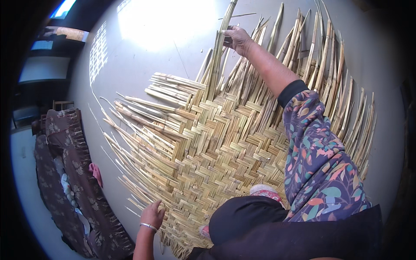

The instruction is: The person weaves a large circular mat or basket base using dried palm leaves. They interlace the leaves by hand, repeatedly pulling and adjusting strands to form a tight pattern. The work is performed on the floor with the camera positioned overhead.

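Note:
A woven mat (pixel 225 147) of split reed strips lies on the floor under me, in a diagonal twill pattern. My right hand (pixel 237 40) reaches to its far edge, fingers closed on a bundle of reed strips (pixel 215 65) that stands up from the weave and points away from me. My left hand (pixel 152 215), with a bangle at the wrist, hovers by the mat's left edge near the loose strip ends. Its fingers are bent and a little apart, with nothing visible in them. Unwoven strips (pixel 138 125) fan out along the left side, and more strips (pixel 299 47) spread at the far right.
My knee (pixel 242 216) in dark cloth and a patterned shoe (pixel 265 190) rest on the near part of the mat. At the left stands furniture draped with a dark floral cover (pixel 69 138), a pink cloth (pixel 95 174) at its edge. Bright light falls on the grey floor (pixel 130 56).

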`<state>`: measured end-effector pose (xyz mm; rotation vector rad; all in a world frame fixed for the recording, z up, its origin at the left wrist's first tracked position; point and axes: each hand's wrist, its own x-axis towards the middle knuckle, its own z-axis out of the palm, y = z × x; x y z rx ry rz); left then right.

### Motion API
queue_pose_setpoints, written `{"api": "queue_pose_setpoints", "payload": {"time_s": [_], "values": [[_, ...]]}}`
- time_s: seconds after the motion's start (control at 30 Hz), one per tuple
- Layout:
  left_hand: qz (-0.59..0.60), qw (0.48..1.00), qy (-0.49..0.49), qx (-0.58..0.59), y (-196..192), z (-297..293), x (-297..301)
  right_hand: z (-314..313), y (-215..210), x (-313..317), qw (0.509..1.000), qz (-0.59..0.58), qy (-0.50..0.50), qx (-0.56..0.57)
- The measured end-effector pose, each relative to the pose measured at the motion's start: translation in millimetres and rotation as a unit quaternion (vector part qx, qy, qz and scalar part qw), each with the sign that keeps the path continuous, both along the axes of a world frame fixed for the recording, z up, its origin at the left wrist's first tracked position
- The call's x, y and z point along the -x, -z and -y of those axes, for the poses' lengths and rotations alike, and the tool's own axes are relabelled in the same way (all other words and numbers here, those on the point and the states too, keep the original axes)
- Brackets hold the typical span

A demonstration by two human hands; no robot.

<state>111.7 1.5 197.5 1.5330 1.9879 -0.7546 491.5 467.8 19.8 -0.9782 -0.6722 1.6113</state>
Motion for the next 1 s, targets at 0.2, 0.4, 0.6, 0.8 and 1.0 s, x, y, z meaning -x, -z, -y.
{"api": "queue_pose_setpoints", "payload": {"time_s": [0.2, 0.4, 0.6, 0.8, 1.0], "values": [[0.192, 0.974, 0.002, -0.123, 50.9, -69.4, -63.2, 3.6, -61.6, -17.7, 0.999, 0.002, 0.001, -0.036], [0.422, 0.865, -0.023, -0.270, 68.0, -193.5, -153.1, 55.2, -99.6, -22.6, 0.989, 0.037, -0.027, -0.142], [0.515, 0.748, -0.027, -0.418, 45.9, -315.9, -246.6, 118.7, -124.5, -28.7, 0.974, 0.039, -0.060, -0.215], [0.621, 0.723, -0.071, -0.292, 56.8, -330.6, -271.2, 131.3, -121.3, -57.6, 0.961, 0.104, 0.019, -0.255], [0.668, 0.693, -0.058, -0.266, 63.5, -329.8, -285.5, 136.7, -127.3, -64.9, 0.988, -0.110, 0.015, -0.109]]}}
